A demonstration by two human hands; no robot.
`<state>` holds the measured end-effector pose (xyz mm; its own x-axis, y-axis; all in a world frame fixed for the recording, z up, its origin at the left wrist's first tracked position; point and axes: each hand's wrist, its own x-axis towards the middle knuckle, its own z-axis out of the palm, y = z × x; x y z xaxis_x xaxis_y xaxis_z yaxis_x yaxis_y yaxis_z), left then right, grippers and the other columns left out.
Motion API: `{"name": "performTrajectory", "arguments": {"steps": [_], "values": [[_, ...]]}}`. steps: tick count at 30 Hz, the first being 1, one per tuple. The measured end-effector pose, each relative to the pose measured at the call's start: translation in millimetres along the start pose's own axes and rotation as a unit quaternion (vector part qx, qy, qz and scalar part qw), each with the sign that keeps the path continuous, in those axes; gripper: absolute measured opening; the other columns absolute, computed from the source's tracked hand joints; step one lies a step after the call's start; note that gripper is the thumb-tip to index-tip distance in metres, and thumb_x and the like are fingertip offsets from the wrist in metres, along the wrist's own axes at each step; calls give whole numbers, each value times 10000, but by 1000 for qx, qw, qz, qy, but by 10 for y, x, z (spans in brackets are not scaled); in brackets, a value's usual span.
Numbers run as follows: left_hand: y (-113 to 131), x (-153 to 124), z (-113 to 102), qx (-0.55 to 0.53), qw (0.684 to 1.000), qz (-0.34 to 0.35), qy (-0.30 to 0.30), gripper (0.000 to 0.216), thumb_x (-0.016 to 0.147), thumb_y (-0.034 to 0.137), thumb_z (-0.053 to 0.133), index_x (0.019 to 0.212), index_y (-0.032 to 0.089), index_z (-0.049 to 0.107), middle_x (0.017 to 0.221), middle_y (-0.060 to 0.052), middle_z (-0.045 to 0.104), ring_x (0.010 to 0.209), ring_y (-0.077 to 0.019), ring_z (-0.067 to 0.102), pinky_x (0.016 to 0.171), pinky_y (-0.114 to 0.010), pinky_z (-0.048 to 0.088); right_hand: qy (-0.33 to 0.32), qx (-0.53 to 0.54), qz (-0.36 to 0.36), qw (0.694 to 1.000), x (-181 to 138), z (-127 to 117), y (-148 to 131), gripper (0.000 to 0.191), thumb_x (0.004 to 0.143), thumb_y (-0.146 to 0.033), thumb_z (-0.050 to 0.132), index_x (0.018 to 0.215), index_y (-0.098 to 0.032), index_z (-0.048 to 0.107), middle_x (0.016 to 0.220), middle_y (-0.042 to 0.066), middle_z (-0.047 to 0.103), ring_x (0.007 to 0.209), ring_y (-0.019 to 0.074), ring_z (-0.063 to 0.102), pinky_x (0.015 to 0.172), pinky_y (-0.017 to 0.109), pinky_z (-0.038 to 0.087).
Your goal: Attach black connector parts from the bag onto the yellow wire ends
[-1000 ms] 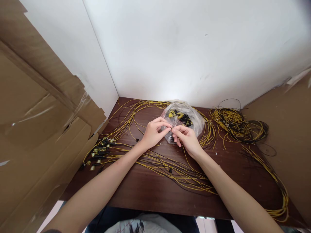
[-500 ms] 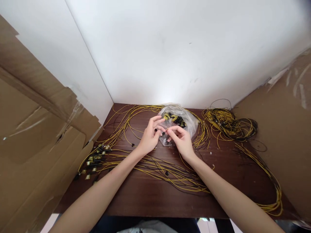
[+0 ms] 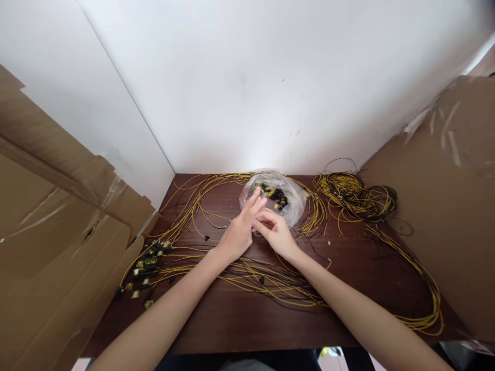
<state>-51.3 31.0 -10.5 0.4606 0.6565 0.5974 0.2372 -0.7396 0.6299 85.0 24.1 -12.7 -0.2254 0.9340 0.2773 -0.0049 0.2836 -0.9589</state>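
In the head view, both hands are right up against each other over the near edge of a clear plastic bag [image 3: 297,205]. The left hand [image 3: 236,235] has its fingers pretty much straight, pointing up and away from the person, but its thumb's hidden, so I can't tell if it's gripping anything. The right hand [image 3: 279,237] has its thumb and forefinger bent in toward the left palm. Tips are tucked out of sight, so no clue whether they're clamped on something. A thin yellow wire [image 3: 283,263] shows just below that right hand.

The bag's on the brown surface [image 3: 232,324], near the white wall [image 3: 232,93], with a bunch of black and yellow bits [image 3: 276,195] in it. A loose spread of yellow and black wires [image 3: 247,270] lies closer to the person, running toward a cluster of plugs [image 3: 147,265] at the left. Big messy coil [image 3: 348,193] over on the right, just beside the cardboard [image 3: 433,206].
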Motion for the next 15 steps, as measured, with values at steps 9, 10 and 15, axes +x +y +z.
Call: {"name": "performTrajectory", "arguments": {"steps": [9, 10, 15], "values": [[46, 6, -41, 85, 995, -11, -45, 806, 776, -89, 289, 1447, 318, 103, 1544, -50, 40, 1398, -205, 186, 1096, -448, 327, -7, -139, -67, 988, -25, -12, -52, 174, 824, -206, 564, 903, -221, 718, 971, 64, 645, 935, 190, 585, 864, 326, 440], [54, 4, -44, 102, 993, -12, -53, 829, 758, -102, 277, 1447, 322, 98, 1544, -48, 29, 1396, -209, 195, 1084, -450, 343, -7, -143, -72, 987, -26, -10, -50, 178, 822, -198, 562, 900, -219, 722, 979, 65, 648, 942, 193, 584, 862, 325, 439], [126, -11, -30, 178, 981, -37, -74, 951, 654, -132, 263, 1446, 351, 53, 1544, -42, -13, 1362, -253, 281, 1016, -466, 417, 8, -143, -71, 987, -29, 35, -61, 196, 804, -158, 547, 833, -210, 733, 974, 68, 666, 918, 207, 595, 832, 329, 448]]}}
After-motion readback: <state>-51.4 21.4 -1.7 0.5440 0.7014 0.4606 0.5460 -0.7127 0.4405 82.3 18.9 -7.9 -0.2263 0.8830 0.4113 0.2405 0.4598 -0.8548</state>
